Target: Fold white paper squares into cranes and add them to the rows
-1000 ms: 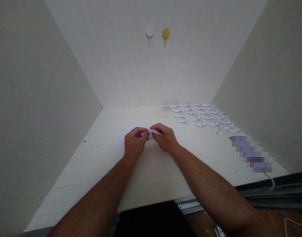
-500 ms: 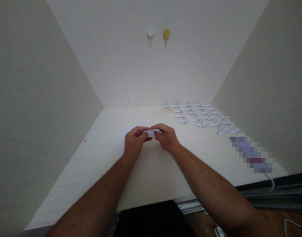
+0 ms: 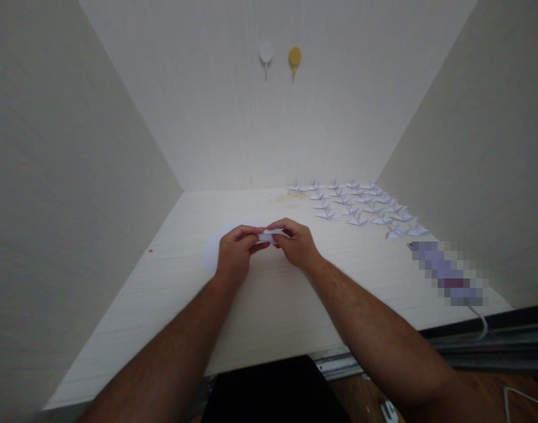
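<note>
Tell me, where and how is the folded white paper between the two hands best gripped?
Probably by its two ends, coming from left and right: the folded white paper shows as a narrow strip lying crosswise. The left hand and right hand pinch it near those ends.

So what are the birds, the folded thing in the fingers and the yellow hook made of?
Birds: likely paper, matt white, with sharp creases. Folded thing: probably paper too, matt white, thin-edged. Yellow hook: perhaps plastic, evenly coloured; too small to tell its finish.
</note>
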`<state>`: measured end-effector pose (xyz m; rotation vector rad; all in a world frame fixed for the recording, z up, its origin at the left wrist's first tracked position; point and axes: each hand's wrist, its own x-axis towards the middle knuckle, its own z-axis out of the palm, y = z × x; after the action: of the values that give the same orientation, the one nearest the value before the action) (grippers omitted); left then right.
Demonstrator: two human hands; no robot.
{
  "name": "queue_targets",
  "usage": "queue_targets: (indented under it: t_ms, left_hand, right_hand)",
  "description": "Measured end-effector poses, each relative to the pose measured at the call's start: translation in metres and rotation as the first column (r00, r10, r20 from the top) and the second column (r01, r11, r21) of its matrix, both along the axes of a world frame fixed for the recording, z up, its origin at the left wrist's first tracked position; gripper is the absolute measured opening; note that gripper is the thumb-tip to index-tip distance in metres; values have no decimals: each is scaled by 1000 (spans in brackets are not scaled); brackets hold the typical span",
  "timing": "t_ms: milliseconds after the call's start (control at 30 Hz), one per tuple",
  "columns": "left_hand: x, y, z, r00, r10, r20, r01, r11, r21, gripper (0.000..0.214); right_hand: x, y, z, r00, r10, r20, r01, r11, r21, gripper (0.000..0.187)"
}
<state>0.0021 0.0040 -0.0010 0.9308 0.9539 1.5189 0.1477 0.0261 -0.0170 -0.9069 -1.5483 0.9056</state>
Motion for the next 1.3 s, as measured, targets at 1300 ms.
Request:
queue_targets:
  t_ms: [1300]
  left_hand:
    - [-8,6,-2,1000,-22,-4,22,999,-34,26]
  right_hand:
    - [5,1,8,978,44,-203,-91,969,-229,28]
